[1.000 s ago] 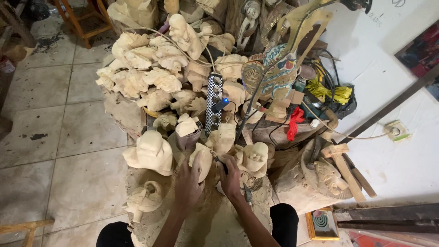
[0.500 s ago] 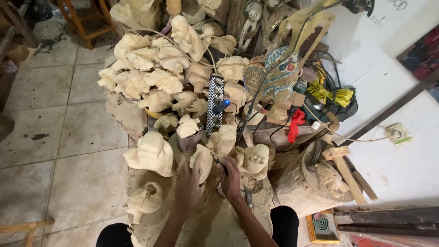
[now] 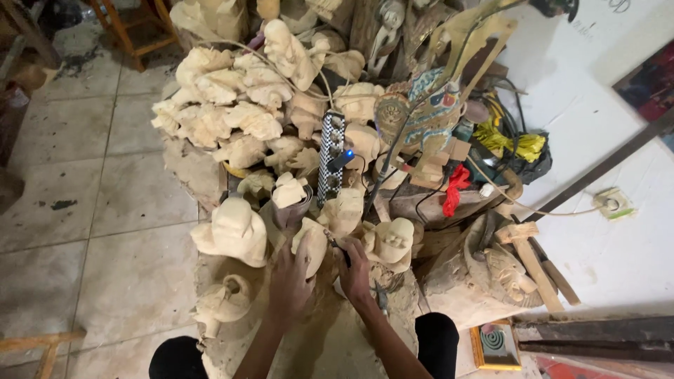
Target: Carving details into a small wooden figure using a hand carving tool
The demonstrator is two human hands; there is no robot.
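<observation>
Left hand [image 3: 289,281] wrapped around pale unfinished wooden carving [image 3: 311,245], palm on its left flank, fingers curled over the lower edge, steadying it. Right hand [image 3: 354,270] closed on thin dark carving tool [image 3: 337,245], tip meeting the carving's right side near the top. Grip on the tool partly hidden by knuckles; looks like a pinch hold.

Carving sits on rough wooden work block [image 3: 330,337] between the knees, just in front of patterned black-and-white power strip [image 3: 330,165]. Flanked by large rounded pale wood figure [image 3: 232,231] on the left and pale carved head with a face [image 3: 392,242] on the right, both near but apart from it. Small pale carved jug-like piece [image 3: 223,302] lower left. Heap of similar raw carvings [image 3: 232,105] behind. Red cloth scrap [image 3: 455,188] and yellow bundle [image 3: 509,144] off to the right.

Handling, as a judgement: light softwood, rigid, dry and dusty, so not slippery. Thin carved edges likely to chip if squeezed or knocked. Best held by the thick body low down, as now, clear of the cut line. Tool edge close to left fingertips; slip risk there.
</observation>
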